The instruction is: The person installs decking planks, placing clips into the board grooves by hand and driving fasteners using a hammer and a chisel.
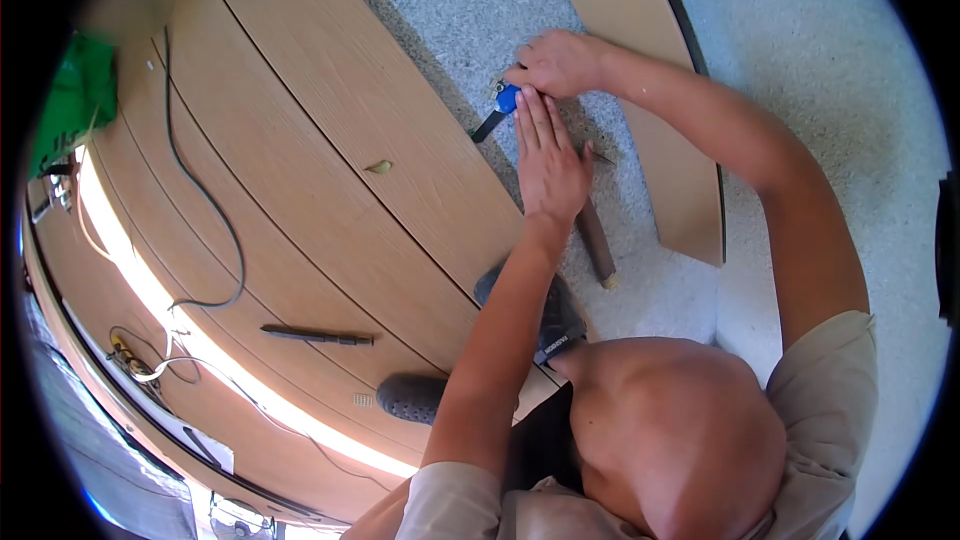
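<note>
The small tool with a bright blue body and dark flat blade (507,100) lies low over the speckled grey floor (450,0), its blade angled to the edge of the nearest wood-grained tan plank (370,70). I have my left hand (553,175) palm down, fingers straight and together, the tips on the blue body; I can't tell what sits under the palm. My right hand (560,64) is loosely curled just beside it, thumb and finger close to the blue end, but whether it grips anything I can't make out.

I judge the step as positioning or steadying the blade against the plank edge; from here, the move calls for firm, even pressure and fingers clear of that blade.

Below my left palm slants a brown wooden rod (597,248) with a worn end. A separate tan board (690,220) lies to the right. Farther left, a black rod (316,336) and a dark cable (200,180) rest on the planks.
</note>
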A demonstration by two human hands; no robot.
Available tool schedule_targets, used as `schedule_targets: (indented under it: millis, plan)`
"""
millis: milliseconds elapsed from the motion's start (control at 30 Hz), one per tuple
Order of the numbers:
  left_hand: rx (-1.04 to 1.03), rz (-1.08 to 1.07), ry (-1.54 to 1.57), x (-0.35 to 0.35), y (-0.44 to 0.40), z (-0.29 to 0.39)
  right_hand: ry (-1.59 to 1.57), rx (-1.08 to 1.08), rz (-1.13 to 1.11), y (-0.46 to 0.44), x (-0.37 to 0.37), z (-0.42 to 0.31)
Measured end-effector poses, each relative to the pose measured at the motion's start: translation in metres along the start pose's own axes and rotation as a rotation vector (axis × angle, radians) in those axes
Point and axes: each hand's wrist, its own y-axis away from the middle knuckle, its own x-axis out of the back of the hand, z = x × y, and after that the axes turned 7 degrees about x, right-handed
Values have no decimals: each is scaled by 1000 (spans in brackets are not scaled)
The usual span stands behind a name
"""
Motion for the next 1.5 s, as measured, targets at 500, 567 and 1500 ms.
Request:
schedule_targets:
  millis: [500,567,1500]
  plan:
    - [-216,60,61,51,-24,8,81,-529,301,-99,29,26]
    - [-229,-6,161,75,0,12,-48,-620,256,-93,28,15]
    - [-176,434,-419,247,-252,-261,-88,-1131,410,-26,20,-50]
